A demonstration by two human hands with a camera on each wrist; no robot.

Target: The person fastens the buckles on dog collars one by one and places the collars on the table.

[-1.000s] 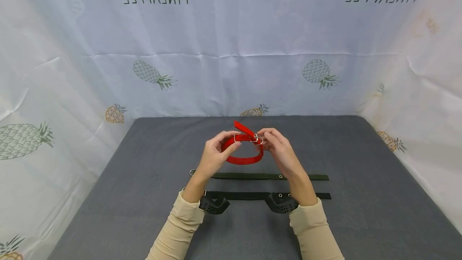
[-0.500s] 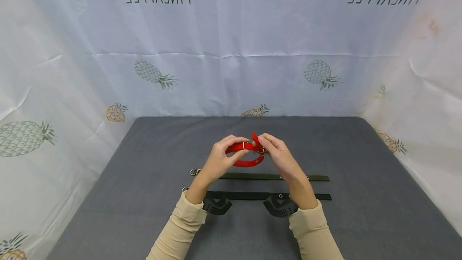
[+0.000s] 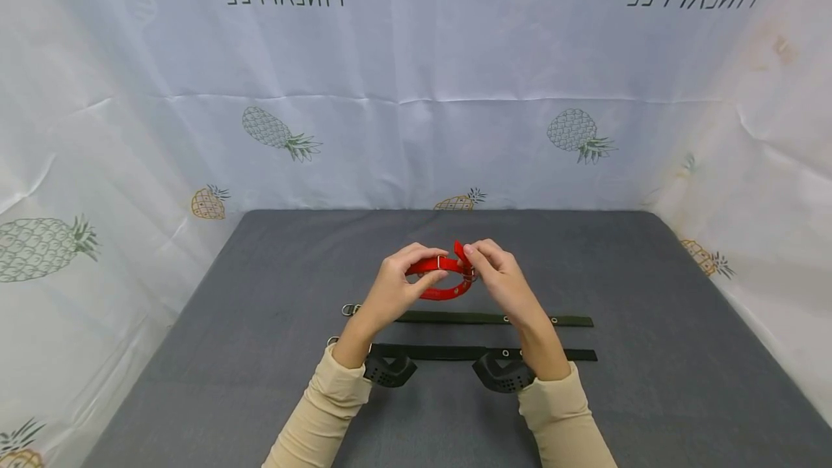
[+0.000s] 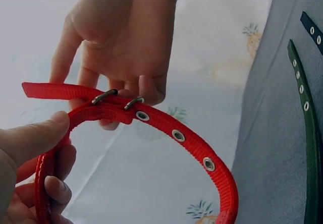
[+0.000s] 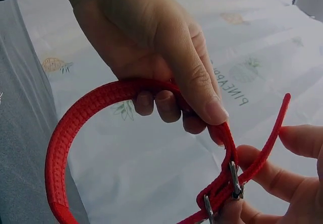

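A red collar (image 3: pixel 448 293), closed into a loop, is held up above the table by both hands. Metal eyelets line its strap, and the strap runs through a metal buckle (image 5: pixel 234 179) with its free tail (image 4: pixel 50 90) sticking out. My left hand (image 3: pixel 396 284) grips the band, thumb on one side and fingers curled on the other. At the buckle end is my right hand (image 3: pixel 500 276). Its thumb presses the tail (image 5: pixel 280 118), and its fingers sit against the strap and buckle. Part of the buckle is hidden by the right hand in the head view.
A green collar (image 3: pixel 448 317) lies flat on the grey table (image 3: pixel 227 352) beneath the hands. Nearer me is a black collar (image 3: pixel 442 352), parallel to it. Wrist camera mounts (image 3: pixel 390 370) hang under the forearms. A pineapple-print curtain (image 3: pixel 403 150) stands behind the table.
Both hands have lowered slightly, the left also shifting right. The collar's tail, which pointed up and left, is now pushed more upright under the right thumb. Little differs over the last half second.
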